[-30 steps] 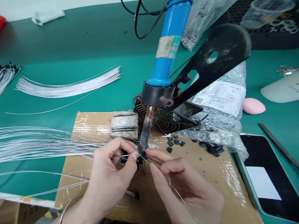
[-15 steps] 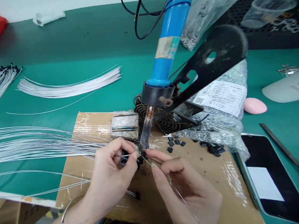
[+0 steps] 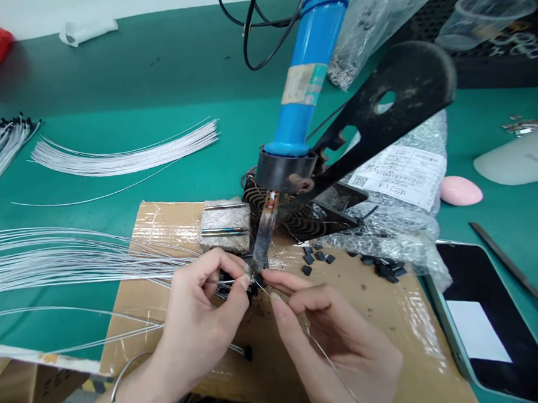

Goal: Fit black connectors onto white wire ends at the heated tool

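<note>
Between the hands — thin wire, near the iron's tip.

Forward-down head view, seemingly close

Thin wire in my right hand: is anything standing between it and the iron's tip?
Nothing visible does. The thin wire runs from your right hand to just below the iron's tip. Your left hand pinches a pale wire beside that path. Whether thin wire and tip touch, I can't tell.
</note>
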Available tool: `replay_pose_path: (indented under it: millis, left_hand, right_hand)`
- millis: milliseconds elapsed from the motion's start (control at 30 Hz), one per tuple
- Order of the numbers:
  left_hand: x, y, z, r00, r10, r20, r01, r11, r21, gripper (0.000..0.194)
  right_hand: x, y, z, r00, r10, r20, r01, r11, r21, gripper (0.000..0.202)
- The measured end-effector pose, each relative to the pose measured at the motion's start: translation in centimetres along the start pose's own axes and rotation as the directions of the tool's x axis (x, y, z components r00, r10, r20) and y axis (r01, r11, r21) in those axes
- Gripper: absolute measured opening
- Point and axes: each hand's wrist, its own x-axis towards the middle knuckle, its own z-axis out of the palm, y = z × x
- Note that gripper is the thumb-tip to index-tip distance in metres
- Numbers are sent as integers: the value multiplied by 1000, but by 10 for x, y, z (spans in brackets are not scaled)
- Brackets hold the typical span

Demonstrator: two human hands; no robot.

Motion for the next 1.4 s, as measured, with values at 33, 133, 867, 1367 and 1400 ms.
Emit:
replay_pose_path:
  millis: [33,133,867,1367,1400]
  left_hand:
    - [0,0,0,1000,2,-3,-2,1000,1,12]
    - [1,0,0,1000,8,-8,-8,1000,-5,13]
    - [1,2,1,997,74,-35,-73,997,13,12]
    - [1,1,1,996,79,-28,-79,997,11,13]
    - [1,0,1,996,79,-27,-79,997,15,13]
  right_hand:
    - [0,1,0,1000,-11,3,11,1000,-6,23]
    - [0,3,0,999,-44,4,44,999,-31,22]
    - [-2,8,2,989,-143,-20,141,986,-86,19]
    - [-1,11,1,981,-192,-4,190,973,-128,18]
    - [-1,12,1,981,-196,-5,194,973,-128,17]
